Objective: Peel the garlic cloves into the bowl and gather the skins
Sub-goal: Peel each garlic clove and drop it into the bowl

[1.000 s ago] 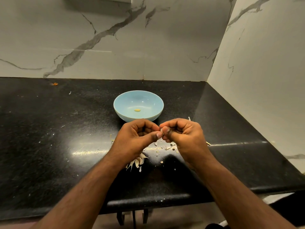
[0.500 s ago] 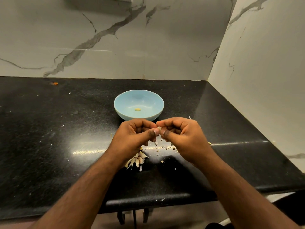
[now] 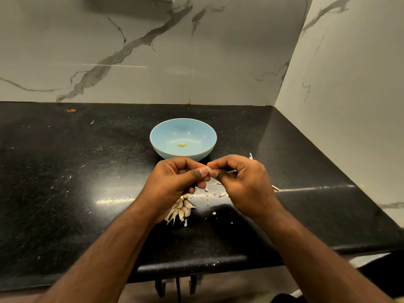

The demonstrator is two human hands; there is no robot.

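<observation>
A light blue bowl (image 3: pixel 162 138) stands on the black counter with one small peeled clove (image 3: pixel 181 144) at its bottom. Just in front of the bowl, my left hand (image 3: pixel 175 182) and my right hand (image 3: pixel 242 184) meet above the counter. Both pinch one small garlic clove (image 3: pixel 208 169) between thumbs and fingertips; most of it is hidden. A pile of unpeeled cloves (image 3: pixel 180 209) lies under my left wrist, partly covered by it. Loose bits of skin (image 3: pixel 215 194) lie scattered beneath my hands.
The black counter (image 3: pixel 65 182) ends in a front edge close to me. Marble walls close it off behind and on the right, forming a corner. An orange scrap (image 3: pixel 72 110) lies far back left. A skin flake (image 3: pixel 250 155) sits right of the bowl.
Both hands have lifted slightly toward the bowl and still work the same clove. More of the clove pile shows under my left wrist.
</observation>
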